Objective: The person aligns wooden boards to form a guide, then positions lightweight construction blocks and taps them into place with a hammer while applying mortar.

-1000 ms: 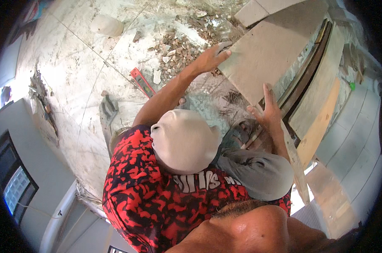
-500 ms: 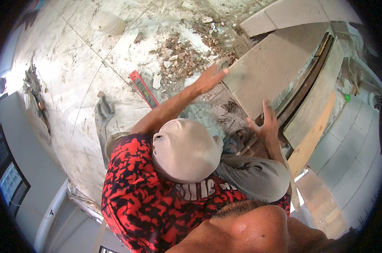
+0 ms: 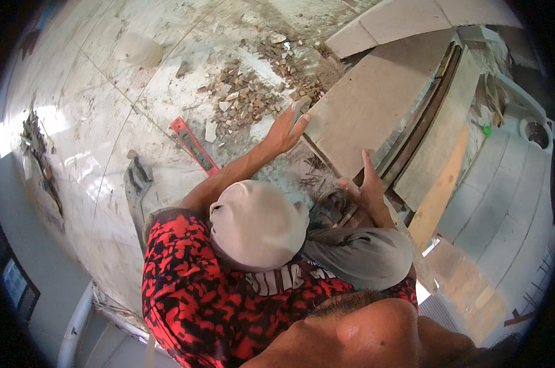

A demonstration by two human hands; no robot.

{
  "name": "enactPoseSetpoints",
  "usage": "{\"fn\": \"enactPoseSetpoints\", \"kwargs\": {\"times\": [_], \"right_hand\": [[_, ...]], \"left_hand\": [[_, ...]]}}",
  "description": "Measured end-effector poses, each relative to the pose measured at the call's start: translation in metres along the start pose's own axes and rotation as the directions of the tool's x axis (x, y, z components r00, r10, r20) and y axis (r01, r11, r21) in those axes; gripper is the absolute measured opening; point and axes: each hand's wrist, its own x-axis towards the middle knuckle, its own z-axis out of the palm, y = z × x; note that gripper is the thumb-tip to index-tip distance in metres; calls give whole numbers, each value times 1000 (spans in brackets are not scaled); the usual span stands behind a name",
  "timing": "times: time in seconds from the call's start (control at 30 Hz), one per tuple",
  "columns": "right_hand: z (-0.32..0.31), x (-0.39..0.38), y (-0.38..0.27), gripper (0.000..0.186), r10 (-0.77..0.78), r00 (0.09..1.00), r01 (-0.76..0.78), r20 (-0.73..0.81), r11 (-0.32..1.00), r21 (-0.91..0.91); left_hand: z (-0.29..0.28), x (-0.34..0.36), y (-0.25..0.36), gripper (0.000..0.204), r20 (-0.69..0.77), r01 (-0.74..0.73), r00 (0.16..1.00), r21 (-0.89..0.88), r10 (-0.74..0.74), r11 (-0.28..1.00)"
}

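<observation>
My left hand (image 3: 288,129), fingers extended and apart, is at the left corner of a large beige slab (image 3: 372,101); whether it grips the edge I cannot tell. My right hand (image 3: 366,190) has thumb and forefinger spread at the slab's lower edge. Right of the slab lie dark narrow strips (image 3: 420,122) and a paler board (image 3: 434,147). Left of my left forearm is a red spirit level (image 3: 193,145). A grey, long-shaped item (image 3: 139,181) lies farther left. My grey-clad leg is bent below my right hand.
Broken rubble (image 3: 253,92) covers part of the pale floor (image 3: 106,92). A whitish rounded object (image 3: 139,50) sits at upper left. More slabs (image 3: 412,21) lie top right; grey tiling (image 3: 498,196) and a light wooden board (image 3: 440,190) are right. A wall and white pipe (image 3: 75,325) are left.
The slab's near left corner has moved down and slightly left, with my left hand lower beside it. My right hand has shifted left and down, forefinger still extended.
</observation>
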Motion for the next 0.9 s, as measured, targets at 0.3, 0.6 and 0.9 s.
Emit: {"fn": "enactPoseSetpoints", "kwargs": {"times": [0.3,0.6,0.9], "right_hand": [[1,-1,0,87,-49,998,49,-25,999,-9],[1,2,-3,84,-88,995,87,-39,996,-35],[-17,3,-12,94,86,991,-101,105,985,142]], "left_hand": [[4,0,-13,56,-60,-72,996,-72,68,995],[4,-7,5,58,-171,99,981,63,-87,993],[10,7,-18,52,-145,-178,974,-12,174,984]]}}
